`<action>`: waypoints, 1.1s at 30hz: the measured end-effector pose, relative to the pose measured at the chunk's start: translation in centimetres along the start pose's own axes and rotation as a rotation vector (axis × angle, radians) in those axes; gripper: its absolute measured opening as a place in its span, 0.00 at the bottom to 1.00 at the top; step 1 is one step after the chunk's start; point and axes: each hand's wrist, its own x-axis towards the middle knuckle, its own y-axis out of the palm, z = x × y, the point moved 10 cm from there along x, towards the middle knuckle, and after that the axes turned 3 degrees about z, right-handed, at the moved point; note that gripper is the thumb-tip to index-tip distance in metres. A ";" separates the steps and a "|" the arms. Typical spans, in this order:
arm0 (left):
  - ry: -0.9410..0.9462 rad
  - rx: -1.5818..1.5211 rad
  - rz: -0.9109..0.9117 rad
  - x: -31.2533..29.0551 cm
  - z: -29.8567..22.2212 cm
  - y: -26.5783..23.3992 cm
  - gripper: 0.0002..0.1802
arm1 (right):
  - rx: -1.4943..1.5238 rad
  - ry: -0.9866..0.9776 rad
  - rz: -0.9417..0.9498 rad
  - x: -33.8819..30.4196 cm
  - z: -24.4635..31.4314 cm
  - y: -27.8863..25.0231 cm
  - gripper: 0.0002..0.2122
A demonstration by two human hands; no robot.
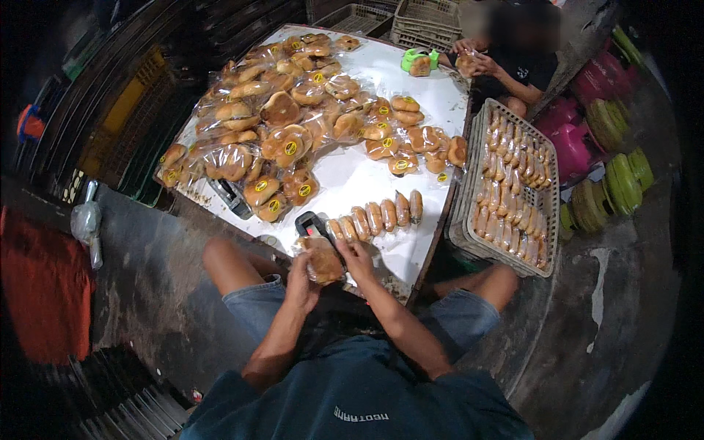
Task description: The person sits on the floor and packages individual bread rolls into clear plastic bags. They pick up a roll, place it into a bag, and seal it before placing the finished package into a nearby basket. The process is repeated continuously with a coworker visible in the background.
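1 bagged bun (324,262), clamped in fingers of left hand (298,284) and right hand (357,262). 1 crate (543,202) of wrapped rolls (513,165), in rows.

The table (345,174) has a flat white top with dark, worn edges. A multilayer pile of bagged buns (282,110), many with round yellow labels, covers the far and left portions and extends toward the right edge. A single row of slim wrapped rolls (374,218) lies side by side nearer the front. A black device (309,218) with a red part sits beside the row's left end. A green device (408,60) sits at the far right edge.
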 end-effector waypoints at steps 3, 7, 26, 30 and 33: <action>0.067 0.119 0.019 0.8 -2.6 -0.3 0.24 | -0.396 -0.189 0.087 3.2 -4.3 2.2 0.15; 0.060 0.078 0.076 -1.2 -6.3 3.0 0.25 | -0.380 -0.313 0.281 0.3 1.0 2.9 0.13; -0.188 0.718 0.550 0.3 3.2 10.3 0.31 | -0.672 -0.151 0.394 -3.7 14.3 -8.6 0.17; -0.549 0.263 0.408 -1.3 4.0 10.9 0.31 | -0.340 -0.708 0.392 -6.8 15.4 -8.7 0.29; -0.438 0.258 0.419 -0.2 3.8 11.9 0.35 | -0.378 -0.633 0.311 -5.5 15.4 -10.4 0.26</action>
